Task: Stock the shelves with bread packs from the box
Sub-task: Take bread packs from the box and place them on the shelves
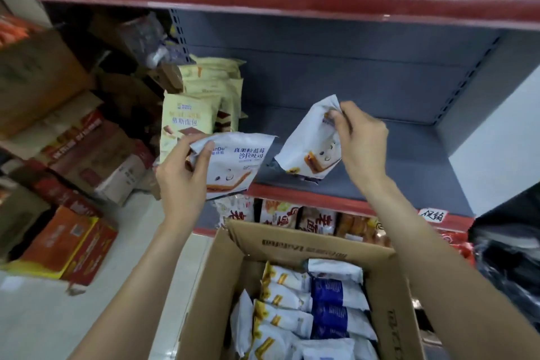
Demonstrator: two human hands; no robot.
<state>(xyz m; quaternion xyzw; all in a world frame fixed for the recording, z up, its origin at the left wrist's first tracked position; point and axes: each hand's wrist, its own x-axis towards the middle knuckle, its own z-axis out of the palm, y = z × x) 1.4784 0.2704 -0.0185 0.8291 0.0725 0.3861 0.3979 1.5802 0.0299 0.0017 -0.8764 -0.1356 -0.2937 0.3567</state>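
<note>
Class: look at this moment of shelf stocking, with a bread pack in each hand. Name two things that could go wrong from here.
1. The right hand pinches only the top of its white pack, which sits tilted near the shelf front edge; released so, it may topple off.
2. The left hand grips its pack by one end, so it might slip.
</note>
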